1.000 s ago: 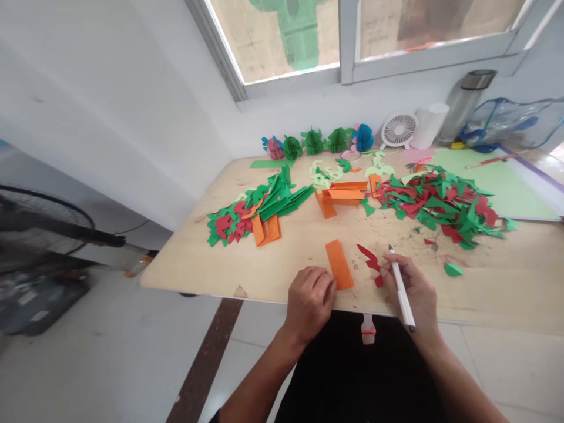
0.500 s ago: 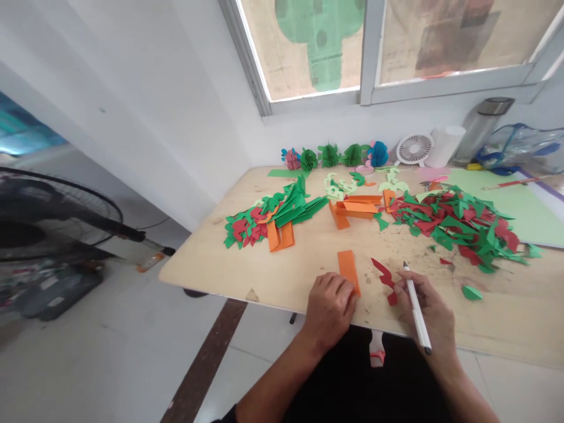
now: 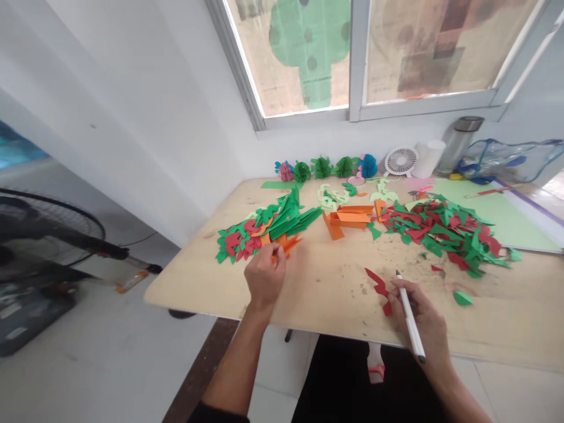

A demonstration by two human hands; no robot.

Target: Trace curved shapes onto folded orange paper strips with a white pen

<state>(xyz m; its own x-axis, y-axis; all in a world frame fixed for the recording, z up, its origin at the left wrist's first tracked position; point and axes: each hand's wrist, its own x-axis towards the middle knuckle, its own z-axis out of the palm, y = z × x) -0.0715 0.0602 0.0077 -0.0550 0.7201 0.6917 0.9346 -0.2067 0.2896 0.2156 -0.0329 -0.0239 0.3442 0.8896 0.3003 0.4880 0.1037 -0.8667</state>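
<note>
My left hand (image 3: 265, 274) is closed on orange paper (image 3: 286, 244) beside the pile of red and green cut shapes (image 3: 240, 239); how many orange pieces it grips is hidden. In my right hand (image 3: 420, 314) lies a white pen (image 3: 410, 320), its dark tip pointing away from me. The same hand's fingers touch a red paper cutout (image 3: 376, 284). Folded green strips (image 3: 291, 217) rest just beyond my left hand. More folded orange strips (image 3: 350, 218) lie at the middle of the table.
A big heap of red and green scraps (image 3: 453, 232) covers the right of the table (image 3: 326, 294). Honeycomb paper figures (image 3: 322, 167), a small white fan (image 3: 401, 160), a bottle (image 3: 456, 144) and a clear bag (image 3: 506, 161) stand along the wall. A floor fan (image 3: 53, 235) is at left.
My left hand has moved left from the table's front middle to the orange paper by the left pile, and the orange strip has left its former spot. The view has shifted slightly.
</note>
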